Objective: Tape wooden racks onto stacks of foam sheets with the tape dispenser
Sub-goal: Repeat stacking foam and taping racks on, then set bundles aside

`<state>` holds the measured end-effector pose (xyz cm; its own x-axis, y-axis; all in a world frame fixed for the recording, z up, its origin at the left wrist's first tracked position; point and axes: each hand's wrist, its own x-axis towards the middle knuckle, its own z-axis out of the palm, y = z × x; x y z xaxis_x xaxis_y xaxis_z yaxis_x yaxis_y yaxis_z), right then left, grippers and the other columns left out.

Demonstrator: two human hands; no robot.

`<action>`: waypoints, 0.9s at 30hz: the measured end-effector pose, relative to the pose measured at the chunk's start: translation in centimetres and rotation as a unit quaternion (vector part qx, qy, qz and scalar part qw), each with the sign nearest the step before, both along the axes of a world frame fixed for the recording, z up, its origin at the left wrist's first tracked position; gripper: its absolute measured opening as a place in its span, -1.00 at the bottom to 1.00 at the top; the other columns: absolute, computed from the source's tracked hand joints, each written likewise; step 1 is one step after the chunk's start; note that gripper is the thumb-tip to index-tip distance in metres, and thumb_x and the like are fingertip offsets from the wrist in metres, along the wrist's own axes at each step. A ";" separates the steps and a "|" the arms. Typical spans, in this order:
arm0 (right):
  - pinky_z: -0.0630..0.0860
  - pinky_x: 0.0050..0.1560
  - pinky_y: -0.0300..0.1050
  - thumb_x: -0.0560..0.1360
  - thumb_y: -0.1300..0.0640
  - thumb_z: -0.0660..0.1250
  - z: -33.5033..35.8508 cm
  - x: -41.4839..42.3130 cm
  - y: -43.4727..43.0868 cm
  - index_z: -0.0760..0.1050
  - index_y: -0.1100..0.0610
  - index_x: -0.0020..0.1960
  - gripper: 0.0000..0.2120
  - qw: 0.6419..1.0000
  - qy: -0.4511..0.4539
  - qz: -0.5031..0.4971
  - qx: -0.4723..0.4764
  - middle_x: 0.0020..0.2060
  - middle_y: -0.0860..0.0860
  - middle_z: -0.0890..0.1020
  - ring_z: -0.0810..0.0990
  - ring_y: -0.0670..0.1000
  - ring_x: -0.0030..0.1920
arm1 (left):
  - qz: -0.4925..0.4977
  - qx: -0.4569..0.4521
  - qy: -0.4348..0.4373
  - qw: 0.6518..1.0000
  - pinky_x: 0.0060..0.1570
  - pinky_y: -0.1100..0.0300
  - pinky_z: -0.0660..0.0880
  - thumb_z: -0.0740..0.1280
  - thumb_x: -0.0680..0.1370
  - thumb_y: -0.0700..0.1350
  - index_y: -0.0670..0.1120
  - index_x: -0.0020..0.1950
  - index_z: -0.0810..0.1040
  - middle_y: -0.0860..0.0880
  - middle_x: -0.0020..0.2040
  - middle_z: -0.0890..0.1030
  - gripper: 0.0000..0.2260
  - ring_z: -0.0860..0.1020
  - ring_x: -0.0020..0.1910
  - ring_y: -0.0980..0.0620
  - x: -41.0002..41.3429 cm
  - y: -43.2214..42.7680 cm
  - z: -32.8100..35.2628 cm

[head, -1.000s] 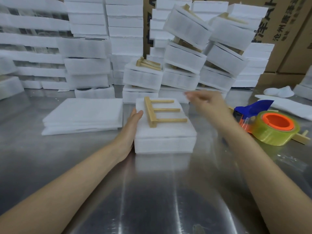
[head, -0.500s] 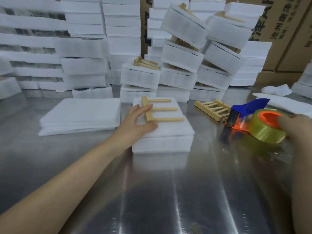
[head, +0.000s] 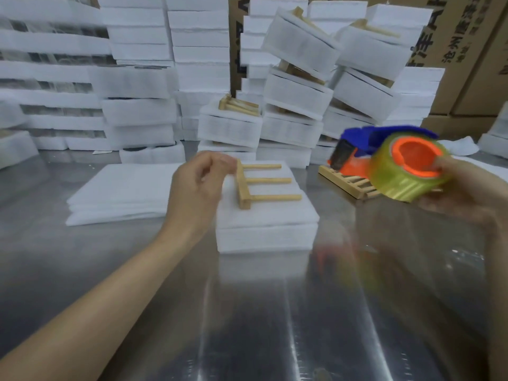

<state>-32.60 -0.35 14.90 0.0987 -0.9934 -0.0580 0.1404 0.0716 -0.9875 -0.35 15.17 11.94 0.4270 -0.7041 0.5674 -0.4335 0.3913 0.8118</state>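
Two hands: right hand (head: 467, 193) grips the tape dispenser (head: 406, 166); left hand (head: 198, 185), loosely curled, empty, hovers beside the wooden rack (head: 264, 182).

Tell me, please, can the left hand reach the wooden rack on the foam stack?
Probably yes: the left hand hovers right beside the wooden rack atop the foam stack, nothing between; the right hand holds the tape dispenser.

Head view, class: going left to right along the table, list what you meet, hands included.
In order: flat pile of foam sheets → left hand → wooden rack → tape dispenser → right hand, which grips the dispenser.
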 end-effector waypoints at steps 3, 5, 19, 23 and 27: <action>0.63 -0.09 -0.09 0.42 0.13 0.35 0.8 2.2 1.4 0.55 0.02 0.11 -0.74 0.993 -0.017 0.106 -0.042 0.02 0.00 0.66 0.63 0.00 0.00 | -0.013 0.012 -0.009 1.000 -0.31 0.38 0.39 0.13 0.55 0.15 0.01 -0.56 0.53 -0.17 -0.45 0.58 -0.48 0.50 -0.47 0.07 -1.0 1.0 0.3; 0.62 -0.21 -0.13 0.33 0.09 0.38 0.6 4.1 2.1 0.56 0.05 0.03 -0.73 0.983 -0.021 0.167 -0.076 -0.12 0.00 0.67 0.63 -0.01 -0.11 | -0.067 0.091 0.000 0.994 -0.45 0.37 0.34 0.09 0.52 0.31 -0.05 -0.53 0.58 -0.26 -0.41 0.59 -0.38 0.45 -0.56 0.07 -1.8 1.2 0.4; 0.60 -0.13 -0.18 0.24 0.42 0.35 -1.8 7.4 2.5 0.48 0.11 0.16 -0.48 0.923 0.002 0.326 -0.206 -0.05 -0.02 0.65 0.66 -0.05 -0.02 | -0.291 0.157 0.310 0.891 -0.56 0.36 0.29 0.24 0.48 -0.13 -0.08 -0.11 0.65 -0.06 -0.07 0.67 -0.81 0.62 -0.18 0.08 -1.6 1.5 1.8; 0.59 -0.09 -0.20 0.24 0.42 0.39 -2.1 7.8 2.2 0.49 0.05 0.18 -0.44 0.915 -0.010 0.320 -0.244 -0.03 -0.05 0.68 0.65 -0.07 0.02 | -0.197 0.127 0.189 0.953 -0.47 0.35 0.36 0.17 0.55 -0.20 -0.07 -0.24 0.66 -0.03 -0.28 0.65 -0.70 0.58 -0.31 0.13 -1.3 1.3 2.5; 0.58 -0.10 -0.20 0.22 0.40 0.42 -2.0 9.1 1.7 0.44 0.05 0.22 -0.38 0.924 -0.023 0.288 -0.251 -0.02 -0.06 0.66 0.64 -0.06 0.03 | -0.127 0.075 0.172 0.974 -0.29 0.24 0.33 0.23 0.46 -0.20 -0.12 -0.38 0.61 -0.03 -0.43 0.61 -0.75 0.48 -0.42 0.10 -1.0 1.3 3.4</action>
